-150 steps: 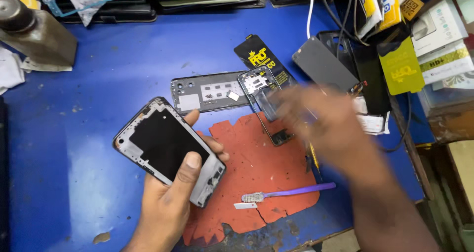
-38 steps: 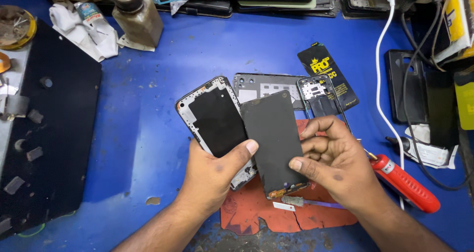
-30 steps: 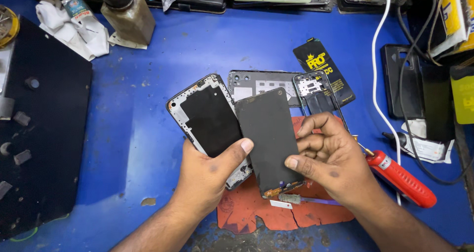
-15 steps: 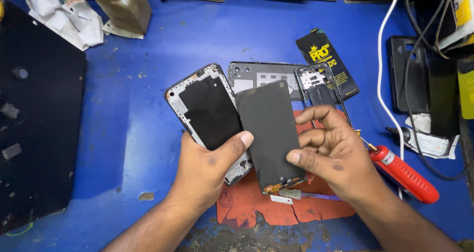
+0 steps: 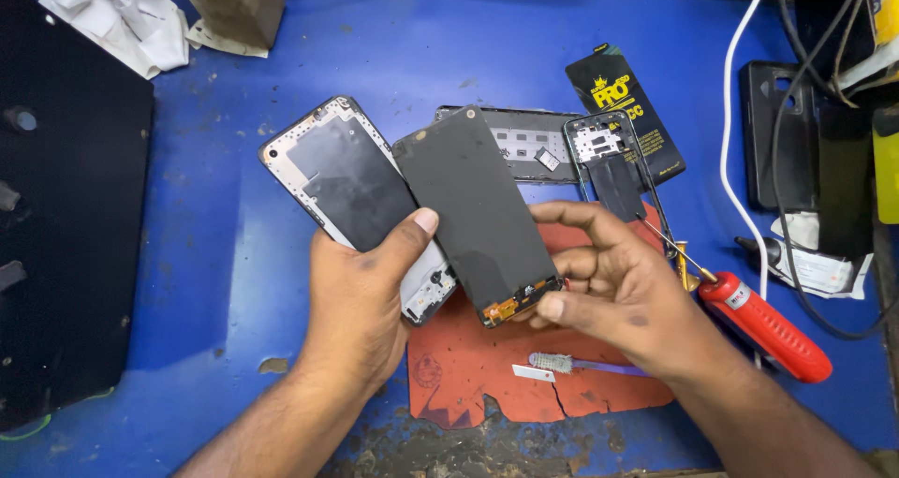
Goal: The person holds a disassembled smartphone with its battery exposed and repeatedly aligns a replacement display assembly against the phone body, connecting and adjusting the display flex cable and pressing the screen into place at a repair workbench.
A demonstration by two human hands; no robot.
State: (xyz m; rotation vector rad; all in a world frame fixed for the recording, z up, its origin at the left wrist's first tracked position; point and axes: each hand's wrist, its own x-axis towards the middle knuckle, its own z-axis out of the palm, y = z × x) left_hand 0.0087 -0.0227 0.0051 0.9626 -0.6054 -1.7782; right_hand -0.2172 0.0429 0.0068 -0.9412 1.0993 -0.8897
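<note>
At frame centre, the left hand (image 5: 361, 300) clasped a silver-edged phone frame (image 5: 351, 197), thumb across its lower end. The right hand (image 5: 613, 286) pinched a dark rectangular display panel (image 5: 478, 211) by its lower edge, beside the frame.

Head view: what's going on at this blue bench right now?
A person is working on a taken-apart phone over a blue bench. The left hand grips the phone frame with its thumb across it. The right hand holds a dark display panel by its lower end, laid beside and partly over the frame. A red-handled screwdriver and an orange mat lie below.
</note>
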